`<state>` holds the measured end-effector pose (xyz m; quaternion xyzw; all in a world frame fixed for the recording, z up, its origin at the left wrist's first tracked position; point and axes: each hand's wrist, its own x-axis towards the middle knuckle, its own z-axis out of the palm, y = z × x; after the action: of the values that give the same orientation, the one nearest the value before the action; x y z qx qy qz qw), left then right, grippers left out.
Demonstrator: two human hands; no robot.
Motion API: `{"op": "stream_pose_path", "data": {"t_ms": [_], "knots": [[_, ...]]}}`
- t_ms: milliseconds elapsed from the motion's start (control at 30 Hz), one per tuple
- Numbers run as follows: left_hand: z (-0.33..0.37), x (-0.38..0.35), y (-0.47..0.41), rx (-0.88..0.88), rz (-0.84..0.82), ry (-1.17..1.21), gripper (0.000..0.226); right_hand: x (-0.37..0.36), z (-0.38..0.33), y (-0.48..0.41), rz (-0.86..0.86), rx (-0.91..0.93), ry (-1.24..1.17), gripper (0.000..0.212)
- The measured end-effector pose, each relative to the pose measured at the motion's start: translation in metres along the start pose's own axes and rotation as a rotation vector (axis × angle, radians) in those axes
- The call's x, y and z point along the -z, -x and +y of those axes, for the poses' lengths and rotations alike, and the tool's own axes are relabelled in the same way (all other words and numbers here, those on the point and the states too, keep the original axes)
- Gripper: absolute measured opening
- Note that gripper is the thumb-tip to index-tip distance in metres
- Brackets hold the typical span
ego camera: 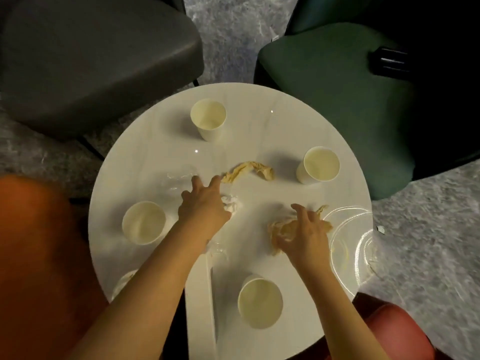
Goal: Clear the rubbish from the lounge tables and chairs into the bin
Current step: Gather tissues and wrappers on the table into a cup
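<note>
Roughly at the middle of the round table (259, 100), the left hand (202, 206) lies flat with fingers spread and straight. A white tissue (233, 203) sits against its thumb side; whether the thumb holds it I cannot tell. Its fingertips point at a faint clear wrapper (179, 178) and at the end of the far tan napkin (249, 170).

Nearer the right edge, the right hand (305, 237) has its fingers curled into the near tan napkin (281, 228), grasping it on the surface. That napkin lies just beside a clear plastic plate (361, 242) at the right edge.

By count: two tan napkins, one white tissue, one clear plate and four upright paper cups. These are the far cup (208, 118), right cup (319, 165), left cup (144, 222) and near cup (259, 300), each close to its edge.
</note>
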<state>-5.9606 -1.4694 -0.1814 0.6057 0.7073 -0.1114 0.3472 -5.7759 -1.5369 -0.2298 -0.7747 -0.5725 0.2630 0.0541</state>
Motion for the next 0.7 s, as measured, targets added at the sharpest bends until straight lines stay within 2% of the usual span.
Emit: {"op": "stream_pose_path", "data": {"t_ms": [167,300,367,433,500,567,633,700], "knots": [[0.001,-0.020,-0.013,0.108,-0.048,0.045,0.065,-0.015,0.009,-0.006,0.050,0.091,-0.174,0.048],[0.001,-0.032,-0.021,0.141,0.019,0.085,0.052,-0.018,0.004,-0.017,0.031,0.172,-0.243,0.031],[0.001,-0.033,-0.025,0.147,0.078,0.130,0.047,-0.013,-0.005,-0.028,0.051,0.235,-0.324,0.034],[0.000,-0.033,-0.029,0.125,0.131,0.173,0.043,-0.007,-0.019,-0.043,0.074,0.345,-0.406,0.052],[-0.001,-0.032,-0.033,0.101,0.152,0.207,0.042,-0.005,-0.033,-0.062,0.040,0.420,-0.408,0.069],[-0.004,-0.031,-0.036,0.075,0.168,0.250,0.037,-0.007,-0.045,-0.079,-0.034,0.448,-0.336,0.076],[-0.005,-0.031,-0.040,0.074,0.217,0.317,0.029,-0.012,-0.052,-0.090,-0.113,0.456,-0.275,0.068],[-0.006,-0.032,-0.043,0.085,0.271,0.398,0.027,-0.018,-0.053,-0.095,-0.143,0.427,-0.280,0.045]]}}
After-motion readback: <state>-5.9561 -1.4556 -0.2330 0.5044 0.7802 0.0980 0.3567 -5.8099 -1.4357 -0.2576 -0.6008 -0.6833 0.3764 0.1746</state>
